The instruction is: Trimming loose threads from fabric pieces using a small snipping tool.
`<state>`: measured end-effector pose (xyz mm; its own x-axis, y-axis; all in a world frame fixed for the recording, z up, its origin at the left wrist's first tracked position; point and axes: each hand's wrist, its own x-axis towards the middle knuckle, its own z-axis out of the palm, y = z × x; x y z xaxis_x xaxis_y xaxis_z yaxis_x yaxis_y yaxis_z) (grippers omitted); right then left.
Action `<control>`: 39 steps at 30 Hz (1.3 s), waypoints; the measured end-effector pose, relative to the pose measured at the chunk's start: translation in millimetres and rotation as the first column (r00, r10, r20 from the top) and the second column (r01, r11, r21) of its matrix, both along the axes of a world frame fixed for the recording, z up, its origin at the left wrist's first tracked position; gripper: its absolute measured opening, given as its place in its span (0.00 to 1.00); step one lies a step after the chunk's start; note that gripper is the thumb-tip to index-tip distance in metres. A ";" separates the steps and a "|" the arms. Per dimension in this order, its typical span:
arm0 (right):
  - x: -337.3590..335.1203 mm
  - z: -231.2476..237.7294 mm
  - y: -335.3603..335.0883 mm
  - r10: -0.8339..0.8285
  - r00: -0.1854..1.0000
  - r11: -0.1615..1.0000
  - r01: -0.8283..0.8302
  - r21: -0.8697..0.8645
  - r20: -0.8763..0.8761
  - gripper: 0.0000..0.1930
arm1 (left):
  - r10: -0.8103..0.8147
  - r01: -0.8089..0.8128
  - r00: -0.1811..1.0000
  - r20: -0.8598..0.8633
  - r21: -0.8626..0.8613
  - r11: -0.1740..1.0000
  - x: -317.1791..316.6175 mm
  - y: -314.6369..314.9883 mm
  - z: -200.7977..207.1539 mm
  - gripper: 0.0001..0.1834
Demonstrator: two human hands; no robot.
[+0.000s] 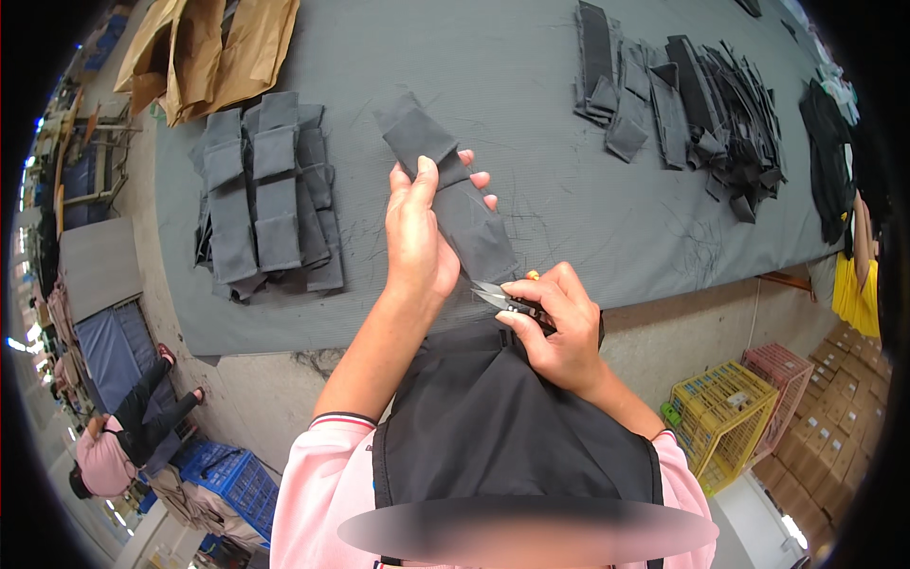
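Observation:
My left hand (417, 223) grips a dark grey sewn fabric strip (474, 228) by its middle, thumb on top and fingertips showing along its far side. The strip has a folded flap at its upper end and slants down toward me. In my right hand (559, 322) is a pair of thread snips (502, 299) with black handles; their pointed blades are parted close to the strip's lower end. Whether the blades touch a thread is too small to tell. Left of my hands lies a stack of similar grey strips (275, 199) with folded flaps.
A grey cloth-covered table (531, 76) carries loose thread ends, brown paper (227, 57) at the back left and a pile of dark strips (692, 104) at the back right. Yellow crate (720, 408) and cartons (825, 427) stand right; a blue crate (227, 484) and a person (123, 436) are left.

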<state>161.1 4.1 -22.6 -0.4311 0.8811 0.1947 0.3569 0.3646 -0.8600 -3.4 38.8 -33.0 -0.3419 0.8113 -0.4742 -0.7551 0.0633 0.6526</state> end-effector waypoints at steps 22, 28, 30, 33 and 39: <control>6.3 -3.4 -4.0 -0.030 0.995 0.959 0.002 0.284 0.094 0.14 | -0.019 0.019 0.990 0.142 0.000 1.000 -4.3 -1.1 -6.0 0.12; 9.8 -2.1 2.6 -0.018 0.998 0.983 0.008 0.182 0.053 0.13 | -0.039 0.040 0.995 0.087 -0.009 0.999 -4.7 -2.6 -3.7 0.16; 12.7 -5.0 3.9 -0.017 0.999 0.990 0.011 0.138 0.039 0.13 | -0.074 0.072 0.993 0.087 0.025 0.997 -4.7 -3.4 -2.0 0.17; 24.4 -5.4 5.2 -0.097 0.995 0.985 0.097 0.143 -0.007 0.13 | -0.116 0.112 0.990 0.082 0.050 0.992 -8.6 -3.1 -0.3 0.18; 28.6 0.1 10.7 -0.058 0.992 0.986 0.039 0.160 0.114 0.13 | -0.177 0.173 0.980 0.094 0.054 0.984 -9.3 -3.2 0.5 0.18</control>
<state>189.7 14.7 -22.5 -0.4164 0.8641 0.2826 0.4729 0.4713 -0.7445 -12.8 35.6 -32.5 -0.1468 0.8757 -0.4600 -0.7951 0.1722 0.5815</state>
